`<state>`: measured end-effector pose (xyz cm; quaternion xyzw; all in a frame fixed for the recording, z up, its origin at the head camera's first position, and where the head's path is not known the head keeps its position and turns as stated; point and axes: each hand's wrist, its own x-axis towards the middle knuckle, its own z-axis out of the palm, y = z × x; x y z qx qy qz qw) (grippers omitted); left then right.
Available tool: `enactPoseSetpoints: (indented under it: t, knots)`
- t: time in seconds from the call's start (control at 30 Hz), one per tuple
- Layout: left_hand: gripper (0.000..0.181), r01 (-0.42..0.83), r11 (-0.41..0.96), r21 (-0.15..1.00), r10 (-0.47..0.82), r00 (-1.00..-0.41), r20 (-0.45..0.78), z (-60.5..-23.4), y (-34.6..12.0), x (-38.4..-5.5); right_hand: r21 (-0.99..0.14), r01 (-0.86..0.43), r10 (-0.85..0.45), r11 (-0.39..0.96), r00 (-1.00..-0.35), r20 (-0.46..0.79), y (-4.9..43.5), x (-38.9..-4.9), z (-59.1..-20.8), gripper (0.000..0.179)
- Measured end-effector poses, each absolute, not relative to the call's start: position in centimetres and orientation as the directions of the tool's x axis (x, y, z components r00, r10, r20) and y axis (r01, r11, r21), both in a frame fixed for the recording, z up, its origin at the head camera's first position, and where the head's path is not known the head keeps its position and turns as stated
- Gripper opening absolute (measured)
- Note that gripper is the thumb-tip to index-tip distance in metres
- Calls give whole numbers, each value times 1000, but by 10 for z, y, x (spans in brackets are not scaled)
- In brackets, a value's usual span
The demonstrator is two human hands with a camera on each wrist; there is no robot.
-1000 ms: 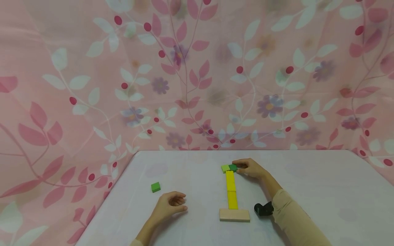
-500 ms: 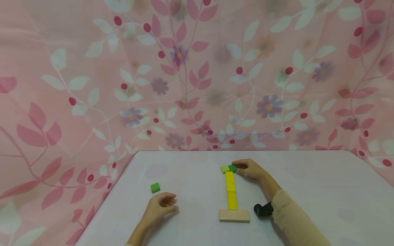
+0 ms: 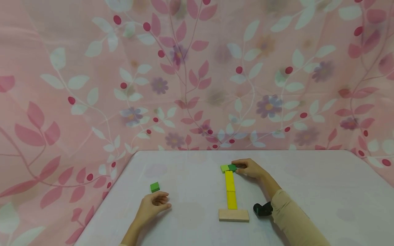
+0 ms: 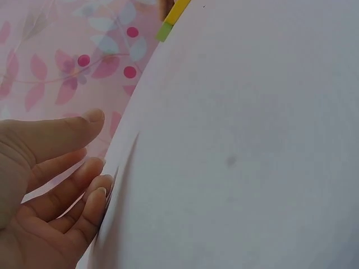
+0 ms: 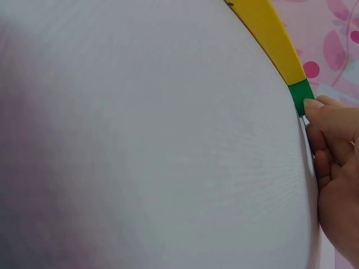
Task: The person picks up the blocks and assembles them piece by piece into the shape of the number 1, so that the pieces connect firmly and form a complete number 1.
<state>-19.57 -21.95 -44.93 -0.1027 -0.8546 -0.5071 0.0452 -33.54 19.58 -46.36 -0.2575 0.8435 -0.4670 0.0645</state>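
Observation:
My right hand (image 3: 250, 168) pinches a dark green block (image 3: 232, 167) between thumb and fingers at the far part of the table; in the right wrist view the thumb lies on this block (image 5: 301, 95). Against its left side sits a light green block (image 3: 224, 168). Two yellow blocks (image 3: 230, 181) run end to end from this pair toward a pale wooden block (image 3: 234, 215) lying crosswise. My left hand (image 3: 150, 207), fingers loosely bent and holding nothing, is just nearer than a lone green block (image 3: 155, 187) on the left.
A black device (image 3: 261, 209) shows beside the right sleeve, at the wrist. The white-covered table (image 3: 191, 225) ends at the back against a pink floral curtain (image 3: 197, 85), which also hangs along the left side.
My left hand has moved leftward, closer to the lone green block. The right hand has stayed at the dark green block, and the row of blocks looks the same.

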Motion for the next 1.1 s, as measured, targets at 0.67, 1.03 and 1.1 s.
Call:
enactPoseSetpoints:
  t: [0.67, 1.03, 1.1]
  knots:
    - [25, 108, 525, 844, -139, -968, 210, -450, -243, -199, -811, -400, -501, 426, -851, 157, 197, -333, -462, 40]
    - [49, 10, 549, 836, -221, -963, 157, -450, -251, -205, -814, -399, -506, 422, -849, 153, 197, -334, -463, 40]
    - [56, -4, 552, 834, -218, -966, 139, -449, -251, -207, -815, -395, -501, 424, -852, 152, 198, -334, -463, 40]
